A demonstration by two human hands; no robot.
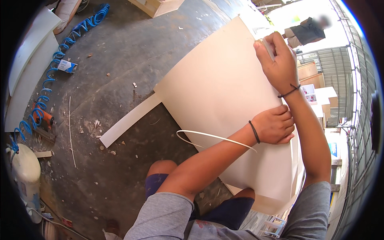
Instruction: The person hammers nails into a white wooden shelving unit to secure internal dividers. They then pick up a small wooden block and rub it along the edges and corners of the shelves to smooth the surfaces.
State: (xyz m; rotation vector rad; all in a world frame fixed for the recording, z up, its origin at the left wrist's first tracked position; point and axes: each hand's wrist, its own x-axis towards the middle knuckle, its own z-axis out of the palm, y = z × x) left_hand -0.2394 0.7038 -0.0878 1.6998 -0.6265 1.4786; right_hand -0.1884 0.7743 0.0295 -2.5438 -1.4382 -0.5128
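Note:
A large white panel (216, 76) stands tilted in front of me, its long edge running along the right side. My left hand (274, 125) has its fingers curled over that edge, about halfway along it. Farther up, near the far corner, my right hand (279, 60) is closed around a small, pale, flat piece (267, 49) held against the edge. The fingers hide most of this piece, so I cannot tell its kind. A thin white strip (212, 134) curls out in a loop beside my left wrist.
A flat white board strip (130, 122) lies on the dark floor. At left are a blue coiled hose (50, 76), a can (67, 66), an orange tool (43, 117) and a white bottle (26, 164). White boards (34, 60) lie far left. A person (306, 32) is in the background.

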